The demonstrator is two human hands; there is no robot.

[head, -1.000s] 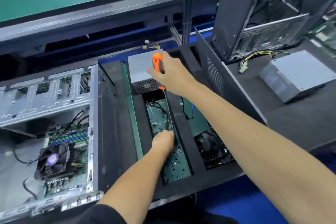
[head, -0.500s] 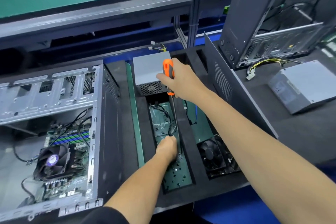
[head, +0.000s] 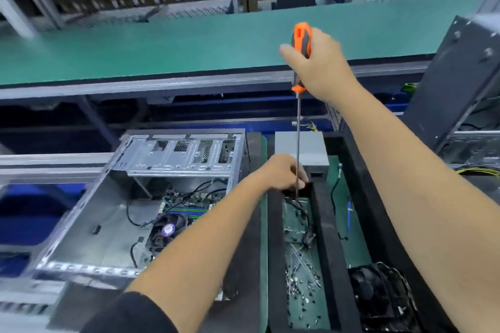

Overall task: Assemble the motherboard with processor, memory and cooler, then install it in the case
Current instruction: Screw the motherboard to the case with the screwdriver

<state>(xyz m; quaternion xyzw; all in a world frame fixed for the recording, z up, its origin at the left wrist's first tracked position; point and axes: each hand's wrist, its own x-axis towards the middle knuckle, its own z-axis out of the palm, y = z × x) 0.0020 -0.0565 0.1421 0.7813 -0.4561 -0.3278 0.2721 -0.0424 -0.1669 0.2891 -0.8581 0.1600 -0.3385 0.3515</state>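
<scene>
My right hand (head: 322,67) grips the orange-and-grey handle of a long screwdriver (head: 301,43), held upright well above the bench. Its thin shaft runs down to the far end of the screw compartment (head: 303,278). My left hand (head: 281,173) is curled around the lower shaft just above the tip; I cannot see if it hides a screw. At the left lies the open metal case (head: 89,224). Inside it sits the motherboard (head: 186,209) with memory sticks and a black cooler fan (head: 166,230).
Several loose screws and a black cable lie in the foam tray (head: 273,265). A grey power supply (head: 311,146) sits at its far end, a black fan (head: 373,295) at near right. Another dark case (head: 446,84) stands upright at right. A green conveyor (head: 176,46) runs behind.
My right hand has lifted the screwdriver up high. My left hand left the screws and moved up to the lower shaft. The view has tilted up and shifted right.
</scene>
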